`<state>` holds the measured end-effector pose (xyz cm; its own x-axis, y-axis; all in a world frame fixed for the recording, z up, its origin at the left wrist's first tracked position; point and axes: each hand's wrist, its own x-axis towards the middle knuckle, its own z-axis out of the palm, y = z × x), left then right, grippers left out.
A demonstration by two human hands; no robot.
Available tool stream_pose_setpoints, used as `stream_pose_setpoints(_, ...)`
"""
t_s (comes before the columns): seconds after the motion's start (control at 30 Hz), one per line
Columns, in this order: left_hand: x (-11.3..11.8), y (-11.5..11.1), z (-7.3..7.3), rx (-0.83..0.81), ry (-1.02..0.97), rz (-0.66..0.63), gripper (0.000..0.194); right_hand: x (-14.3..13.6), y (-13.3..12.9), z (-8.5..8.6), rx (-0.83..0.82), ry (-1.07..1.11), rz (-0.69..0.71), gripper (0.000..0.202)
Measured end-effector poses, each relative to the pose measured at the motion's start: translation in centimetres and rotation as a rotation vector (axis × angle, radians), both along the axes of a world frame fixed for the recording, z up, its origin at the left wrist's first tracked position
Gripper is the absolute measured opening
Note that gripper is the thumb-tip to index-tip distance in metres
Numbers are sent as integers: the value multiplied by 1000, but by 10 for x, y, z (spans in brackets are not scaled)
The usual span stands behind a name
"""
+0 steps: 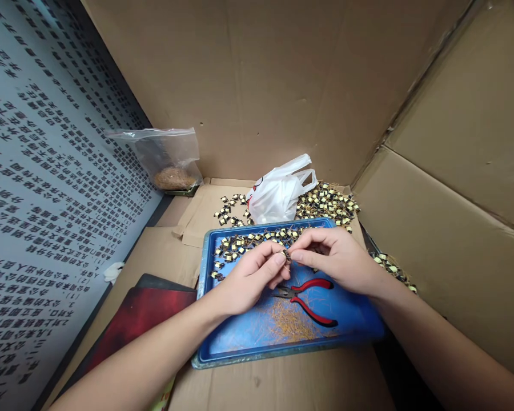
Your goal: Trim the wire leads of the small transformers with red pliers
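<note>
Over a blue tray point(223, 358), my left hand point(255, 274) pinches a small wire-wound coil point(286, 255) between thumb and fingertips. My right hand point(334, 257) is closed in a pinch right at the coil's other side; whether it grips the coil or one of its thin wires cannot be made out. Pliers with red and black handles point(312, 283) lie in the tray just below the hands. Copper-coloured wire clippings point(291, 322) are scattered beside them. Several similar coils with yellow tape point(229, 251) lie along the tray's far side.
Behind the tray sit a white plastic bag point(274, 197) and a heap of more coils point(328, 202). A clear zip bag point(173, 165) with copper-coloured contents stands back left. Cardboard walls point(282, 85) rise behind and right. A dark red mat point(141, 319) lies left.
</note>
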<state>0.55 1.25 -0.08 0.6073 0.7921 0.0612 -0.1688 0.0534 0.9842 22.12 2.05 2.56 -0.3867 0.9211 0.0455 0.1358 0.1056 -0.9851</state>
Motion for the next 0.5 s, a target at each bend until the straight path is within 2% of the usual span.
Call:
stream_pose_setpoints(0.27,-1,2,0,34,33,-2,33,-1,-2,6,-19,-8,51,14)
stream_pose_setpoints(0.5,-1,2,1,101,126,39,34,-5,-8,13,60,-154,-19,13)
